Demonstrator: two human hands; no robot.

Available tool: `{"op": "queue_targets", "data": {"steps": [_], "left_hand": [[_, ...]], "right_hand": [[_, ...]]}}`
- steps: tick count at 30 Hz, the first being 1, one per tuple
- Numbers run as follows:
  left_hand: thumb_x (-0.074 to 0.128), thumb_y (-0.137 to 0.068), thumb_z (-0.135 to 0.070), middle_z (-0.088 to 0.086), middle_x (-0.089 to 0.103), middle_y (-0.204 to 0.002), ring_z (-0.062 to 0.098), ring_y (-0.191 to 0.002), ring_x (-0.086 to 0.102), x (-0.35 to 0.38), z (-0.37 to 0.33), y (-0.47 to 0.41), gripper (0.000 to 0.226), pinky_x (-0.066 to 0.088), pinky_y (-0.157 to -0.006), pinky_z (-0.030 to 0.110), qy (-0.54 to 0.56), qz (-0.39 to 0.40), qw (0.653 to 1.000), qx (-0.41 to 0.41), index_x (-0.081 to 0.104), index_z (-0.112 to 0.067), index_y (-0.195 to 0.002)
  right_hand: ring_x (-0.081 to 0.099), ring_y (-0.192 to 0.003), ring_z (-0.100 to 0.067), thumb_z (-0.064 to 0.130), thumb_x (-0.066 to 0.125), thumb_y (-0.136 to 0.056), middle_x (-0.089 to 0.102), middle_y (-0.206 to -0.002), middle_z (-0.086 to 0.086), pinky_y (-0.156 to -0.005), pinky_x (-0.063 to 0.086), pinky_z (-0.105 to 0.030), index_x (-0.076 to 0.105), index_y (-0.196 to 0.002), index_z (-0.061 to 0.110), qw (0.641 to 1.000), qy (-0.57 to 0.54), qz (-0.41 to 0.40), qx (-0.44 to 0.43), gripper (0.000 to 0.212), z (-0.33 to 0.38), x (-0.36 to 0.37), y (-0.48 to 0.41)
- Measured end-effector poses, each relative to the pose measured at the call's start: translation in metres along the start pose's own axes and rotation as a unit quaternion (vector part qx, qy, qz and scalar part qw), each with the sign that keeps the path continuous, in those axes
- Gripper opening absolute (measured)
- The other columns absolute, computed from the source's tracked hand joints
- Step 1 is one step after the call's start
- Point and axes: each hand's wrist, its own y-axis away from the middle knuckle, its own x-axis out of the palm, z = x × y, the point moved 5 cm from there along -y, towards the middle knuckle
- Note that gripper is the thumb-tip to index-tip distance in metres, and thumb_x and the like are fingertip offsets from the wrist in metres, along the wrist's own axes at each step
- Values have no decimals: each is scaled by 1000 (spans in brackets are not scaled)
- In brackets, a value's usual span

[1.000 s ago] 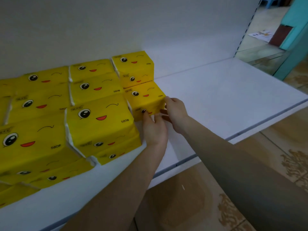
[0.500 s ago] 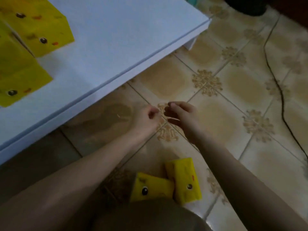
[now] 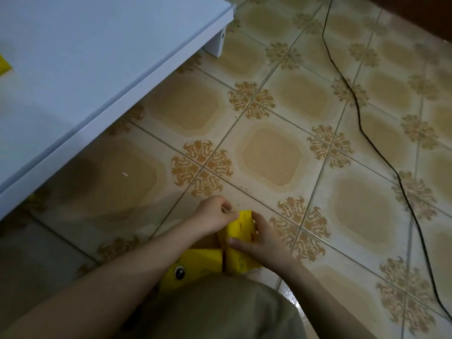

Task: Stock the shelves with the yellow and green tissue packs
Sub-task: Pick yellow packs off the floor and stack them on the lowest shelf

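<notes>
Gripping entry, item one: a soft yellow plastic-wrapped tissue pack (image 3: 238, 228) with small dark and red printed marks, standing on end low over the floor in front of the person. Whether its lower end rests on the tiles cannot be told.
- Held by the left hand (image 3: 215, 216), whose curled fingers pinch the pack's upper left corner.
- Held also by the right hand (image 3: 265, 243), with the thumb laid across the near face and the fingers wrapped round the right side.

Item two: a second yellow tissue pack (image 3: 193, 267) bearing a large cartoon eye. It lies on the floor just beside the first, on its left. Its near end is hidden under the person's olive-grey clothing (image 3: 220, 311) at the bottom edge.

Item three: a white shelf board (image 3: 85, 69) at the upper left, its front edge running diagonally. A white support foot (image 3: 217, 45) stands under its right corner. A yellow sliver (image 3: 3, 66) sits at the board's left edge, cut off, too little showing to identify.

Item four: beige floor tiles (image 3: 269, 155), glazed, with brown floral motifs at their corners.

Item five: a thin black cable (image 3: 362, 133) trailing over the tiles at the right, well apart from both packs.
</notes>
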Motion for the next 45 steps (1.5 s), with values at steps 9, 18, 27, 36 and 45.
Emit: {"op": "queue_targets", "data": {"steps": [9,18,27,36,45], "left_hand": [[59,-90,-20,5,61,-113,18,-103,57,-54,-12,-1,24,48,-87,30,185,-133,973,33,61,-12,-112],[62,-81,-43,1,61,-113,24,-102,60,-65,-7,10,40,50,-86,42,401,38,915,-28,52,-32,-118],[65,-83,-35,2,59,-108,16,-85,61,-100,4,12,47,47,-60,27,434,-130,891,9,44,-22,-124],[59,-84,-49,7,63,-116,21,-97,64,-118,12,12,53,54,-72,32,432,-175,885,9,50,-18,-126],[55,-84,-53,6,66,-110,24,-99,64,-135,14,21,52,53,-82,38,370,-126,920,9,56,-19,-122]], "right_hand": [[58,-103,-25,19,65,-84,55,-122,-8,-83,52,-41,43,-133,15,954,-291,-53,40,54,4,-39,-23],[67,-101,-27,55,87,-34,67,-117,-9,-72,57,-35,56,-121,16,874,-462,145,-32,100,61,-29,-37],[64,-105,-19,53,66,-73,61,-122,0,-83,54,-36,41,-135,22,940,-320,103,-53,74,77,-16,-39],[64,-103,-17,30,71,-72,64,-116,1,-86,51,-33,48,-122,25,943,-293,148,-49,56,88,4,-40],[66,-97,-25,34,64,-77,65,-113,-7,-77,57,-41,50,-124,18,906,-413,76,-58,51,111,-6,-58]]}}
